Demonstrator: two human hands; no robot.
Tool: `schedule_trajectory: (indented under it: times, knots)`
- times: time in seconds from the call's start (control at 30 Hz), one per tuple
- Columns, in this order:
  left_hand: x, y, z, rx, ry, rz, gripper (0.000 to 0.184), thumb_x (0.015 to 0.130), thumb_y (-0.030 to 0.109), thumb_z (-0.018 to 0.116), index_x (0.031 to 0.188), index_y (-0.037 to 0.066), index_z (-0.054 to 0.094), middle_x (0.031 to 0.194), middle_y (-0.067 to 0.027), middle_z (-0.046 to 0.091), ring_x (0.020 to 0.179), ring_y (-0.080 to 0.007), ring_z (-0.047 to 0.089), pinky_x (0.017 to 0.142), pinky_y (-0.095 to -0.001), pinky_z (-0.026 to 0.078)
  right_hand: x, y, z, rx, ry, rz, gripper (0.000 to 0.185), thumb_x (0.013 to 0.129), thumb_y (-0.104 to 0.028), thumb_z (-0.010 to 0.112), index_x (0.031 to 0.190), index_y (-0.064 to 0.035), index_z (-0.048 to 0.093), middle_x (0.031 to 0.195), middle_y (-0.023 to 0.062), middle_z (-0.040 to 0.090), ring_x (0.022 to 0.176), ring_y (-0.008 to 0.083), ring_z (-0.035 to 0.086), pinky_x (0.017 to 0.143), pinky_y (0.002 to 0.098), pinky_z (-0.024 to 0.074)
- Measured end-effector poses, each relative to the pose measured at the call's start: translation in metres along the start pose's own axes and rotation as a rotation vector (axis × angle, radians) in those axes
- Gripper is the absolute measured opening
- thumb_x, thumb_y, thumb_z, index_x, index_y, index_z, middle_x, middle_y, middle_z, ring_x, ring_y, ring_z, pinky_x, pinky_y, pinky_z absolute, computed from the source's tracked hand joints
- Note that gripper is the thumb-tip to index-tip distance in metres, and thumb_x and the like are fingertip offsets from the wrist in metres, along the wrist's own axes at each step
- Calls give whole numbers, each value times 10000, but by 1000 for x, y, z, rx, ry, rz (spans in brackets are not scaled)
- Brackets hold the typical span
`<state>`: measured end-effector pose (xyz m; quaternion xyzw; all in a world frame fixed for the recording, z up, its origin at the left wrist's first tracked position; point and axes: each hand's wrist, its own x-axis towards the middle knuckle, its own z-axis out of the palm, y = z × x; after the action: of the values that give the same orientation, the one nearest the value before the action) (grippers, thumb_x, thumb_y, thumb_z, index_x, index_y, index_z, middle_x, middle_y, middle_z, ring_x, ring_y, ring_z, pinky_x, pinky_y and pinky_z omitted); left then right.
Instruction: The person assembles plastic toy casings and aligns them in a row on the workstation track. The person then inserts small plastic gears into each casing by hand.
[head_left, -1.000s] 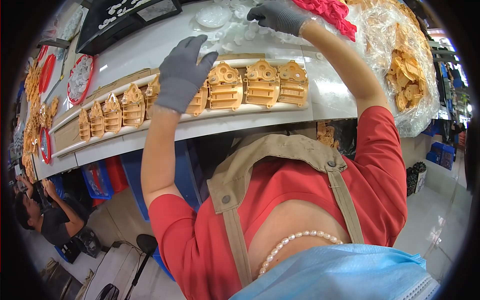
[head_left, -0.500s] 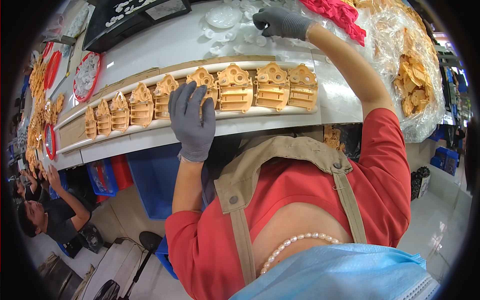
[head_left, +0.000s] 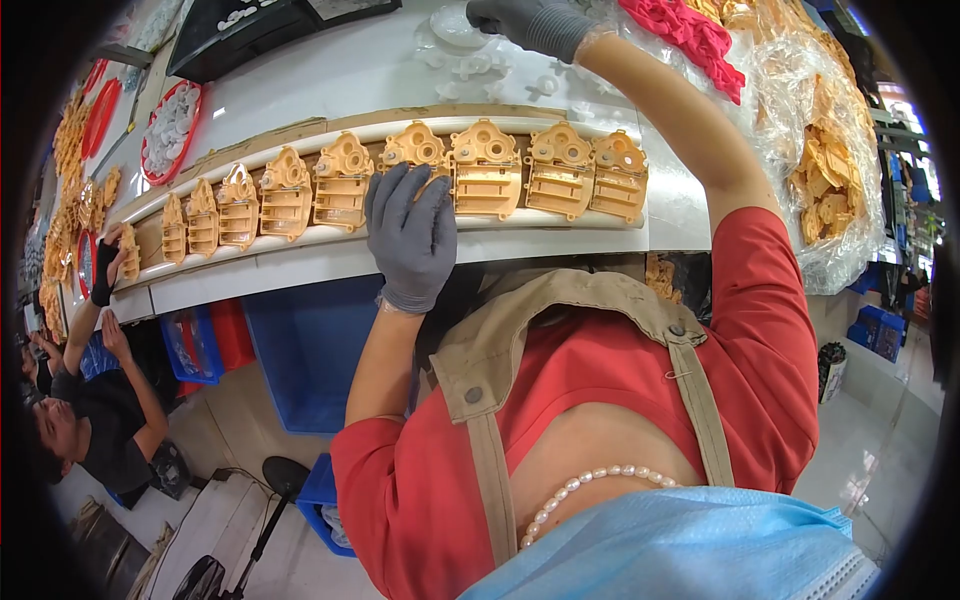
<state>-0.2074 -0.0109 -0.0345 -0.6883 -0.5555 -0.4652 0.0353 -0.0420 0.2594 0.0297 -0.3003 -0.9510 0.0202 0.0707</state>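
My left hand (head_left: 415, 240), in a grey glove, rests on a tan plastic housing (head_left: 415, 143) in the middle of a row. Its fingers are extended and lie over the lower part of that housing, slightly apart. Like housings stand on both sides, such as one (head_left: 487, 165) just right of the hand. At the top edge my right hand (head_left: 530, 22), also gloved, reaches over scattered small white plastic parts (head_left: 475, 68) beside a round white piece (head_left: 455, 28). Its fingers are curled together and partly cut off by the frame; what they hold is hidden.
The housings stand along a white-railed track (head_left: 560, 215). A black bin (head_left: 270, 40) and a red-rimmed tray (head_left: 170, 135) of white parts lie beyond it. Plastic bags of tan parts (head_left: 825, 170) are at right. A co-worker's hand (head_left: 112, 262) is at the track's left end.
My right hand has moved left and up toward the frame's edge. My left hand and the housings appear farther right. A co-worker's hand has come to the track's left end, at another housing.
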Motion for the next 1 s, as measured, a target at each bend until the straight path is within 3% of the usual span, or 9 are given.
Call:
schedule_trajectory:
  times: [0.17, 0.27, 0.3, 0.43, 0.7, 0.8, 0.83, 0.87, 1.0]
  knots:
    - [0, 1, 0, -7, 0, -4, 242, 764, 42, 685, 1005, 63, 687, 1086, -100, 635, 1086, -323, 573, 1013, -471, 410, 2, -1, 10, 121, 20, 50, 105, 834, -147, 613, 822, -47, 645, 791, 172, 663, 706, 298, 651, 650, 412, 490]
    - [1, 0, 0, -3, 6, -3, 241, 764, 42, 683, 1004, 61, 687, 1082, -103, 636, 1080, -325, 576, 1008, -471, 414, 3, 12, 29, 710, 172, 245, 127, 836, -169, 687, 839, -46, 652, 771, 87, 674, 666, 171, 604, 641, 340, 489]
    - [1, 0, 0, -1, 5, -1, 240, 765, 41, 681, 1004, 60, 687, 1083, -104, 636, 1079, -326, 577, 1005, -471, 415, 5, 20, 33, 991, 66, 365, 136, 848, -167, 725, 873, -58, 646, 776, -3, 634, 695, 82, 541, 646, 263, 471]
    - [0, 0, 2, 0, 14, 4, 238, 768, 36, 673, 1005, 59, 686, 1088, -104, 637, 1075, -328, 578, 995, -472, 420, -3, 43, 48, 1744, 7, 275, 149, 906, -172, 673, 1006, -79, 614, 865, -28, 605, 766, 78, 589, 679, 215, 500]
    - [12, 27, 6, -98, -103, 115, 260, 767, 41, 678, 1024, 77, 684, 1079, -99, 642, 1055, -326, 594, 970, -474, 443, -60, 28, 14, 2212, -134, 63, 204, 872, -116, 687, 1041, -64, 586, 899, 34, 636, 809, 139, 632, 710, 257, 541]
    - [32, 44, 15, -228, -280, 263, 279, 771, 80, 687, 1049, 86, 670, 1086, -93, 633, 1064, -319, 591, 965, -474, 449, -100, 45, 5, 2057, -391, 7, 243, 838, -112, 720, 1032, -45, 590, 895, 42, 629, 784, 142, 632, 692, 254, 531]
    - [42, 51, 19, -277, -372, 324, 295, 768, 80, 695, 1061, 73, 663, 1098, -101, 633, 1077, -324, 590, 970, -470, 448, -121, 48, -11, 1850, -456, 253, 284, 810, -143, 752, 1026, -31, 606, 876, 32, 623, 740, 126, 620, 646, 232, 499]
    - [47, 57, 26, -323, -462, 383, 312, 765, 79, 703, 1073, 60, 657, 1109, -110, 633, 1090, -329, 589, 976, -465, 447, -136, 48, -18, 1722, -467, 314, 247, 832, -159, 736, 1024, -41, 635, 834, 4, 631, 703, 94, 596, 615, 209, 464]
    - [51, 81, 66, -370, -656, 598, 421, 788, 210, 703, 1172, 76, 594, 1217, -98, 591, 1190, -299, 534, 1034, -441, 409, -150, 48, -50, 1055, -818, 361, 191, 839, -189, 702, 977, -58, 680, 769, -34, 640, 693, 58, 569, 600, 216, 451]
